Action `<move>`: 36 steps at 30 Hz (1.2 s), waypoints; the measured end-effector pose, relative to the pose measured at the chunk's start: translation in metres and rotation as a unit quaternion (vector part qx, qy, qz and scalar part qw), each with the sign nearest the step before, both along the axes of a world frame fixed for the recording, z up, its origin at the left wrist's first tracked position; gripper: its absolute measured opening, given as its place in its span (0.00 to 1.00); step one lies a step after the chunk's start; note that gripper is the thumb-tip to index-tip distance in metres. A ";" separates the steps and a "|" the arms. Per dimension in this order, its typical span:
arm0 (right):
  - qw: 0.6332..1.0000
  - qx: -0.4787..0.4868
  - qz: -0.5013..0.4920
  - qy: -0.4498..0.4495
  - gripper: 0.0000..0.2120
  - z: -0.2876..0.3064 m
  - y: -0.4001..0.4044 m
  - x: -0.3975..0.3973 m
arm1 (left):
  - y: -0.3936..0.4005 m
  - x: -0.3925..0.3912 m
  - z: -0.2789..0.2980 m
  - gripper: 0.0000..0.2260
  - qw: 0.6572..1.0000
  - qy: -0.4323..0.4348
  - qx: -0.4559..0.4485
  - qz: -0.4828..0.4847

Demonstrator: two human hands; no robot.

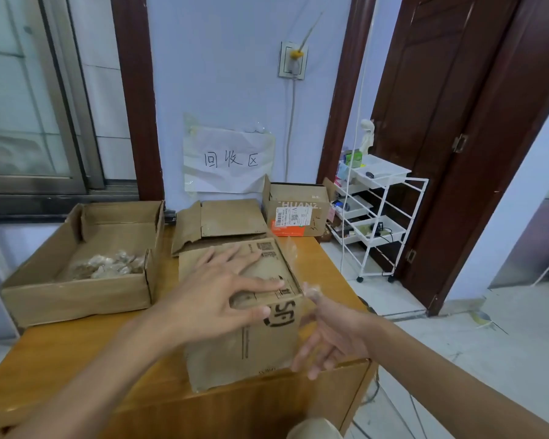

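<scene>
Showing brown cardboard box [260, 315], worn, black printed logo, flaps closed.

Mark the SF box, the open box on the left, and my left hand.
SF box [260, 346]: head view, front face below the logo.
open box [76, 299]: head view, near side wall.
left hand [210, 296]: head view, back of the hand.

Both bare arms come in from the bottom corners. Left hand [222, 289] is palm down and flat, all 5 fingers straight and fanned wide. Right hand [327, 331] is kinda blurry, thumb [311, 294] sticking up, the other 4 fingers [308, 353] loose, pointing down-left, well apart from the thumb.
</scene>
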State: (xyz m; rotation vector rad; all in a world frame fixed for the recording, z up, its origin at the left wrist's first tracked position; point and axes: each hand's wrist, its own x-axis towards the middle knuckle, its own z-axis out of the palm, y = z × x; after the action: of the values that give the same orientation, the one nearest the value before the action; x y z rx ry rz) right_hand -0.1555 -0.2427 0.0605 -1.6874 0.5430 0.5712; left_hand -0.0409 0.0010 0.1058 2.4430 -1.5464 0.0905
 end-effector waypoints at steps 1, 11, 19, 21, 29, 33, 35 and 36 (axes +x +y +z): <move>0.999 0.040 0.005 0.012 0.53 -0.007 -0.001 0.000 | 0.002 -0.012 -0.003 0.19 0.999 -0.034 0.009 -0.005; 0.988 0.151 0.009 0.027 0.51 -0.010 0.004 -0.013 | 0.022 -0.069 -0.022 0.22 0.961 -0.264 0.008 -0.076; 0.967 0.252 0.026 0.000 0.53 0.005 0.021 -0.011 | 0.030 -0.072 -0.025 0.20 0.927 -0.356 0.039 -0.107; 0.956 0.292 -0.013 0.003 0.52 0.002 0.019 -0.007 | 0.028 -0.070 -0.033 0.20 0.914 -0.384 0.059 -0.120; 0.958 0.282 -0.039 -0.034 0.45 -0.008 0.022 0.013 | 0.046 -0.051 -0.031 0.24 0.909 -0.319 -0.063 -0.261; 0.962 0.245 -0.115 -0.040 0.57 -0.023 0.033 0.027 | 0.053 -0.029 -0.009 0.19 0.950 -0.183 -0.248 -0.057; 0.967 0.213 -0.126 -0.059 0.61 -0.026 0.046 0.037 | 0.047 -0.013 -0.009 0.21 0.977 -0.061 -0.131 0.157; 0.972 0.199 -0.113 -0.061 0.62 -0.025 0.053 0.041 | 0.044 -0.007 -0.016 0.24 0.977 -0.003 -0.046 0.208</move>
State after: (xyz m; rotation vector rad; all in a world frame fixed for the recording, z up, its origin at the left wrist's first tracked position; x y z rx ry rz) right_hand -0.1148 -0.1896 0.0354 -1.2512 0.4869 0.3768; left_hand -0.0483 0.0454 0.0897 2.6492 -0.9841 0.2380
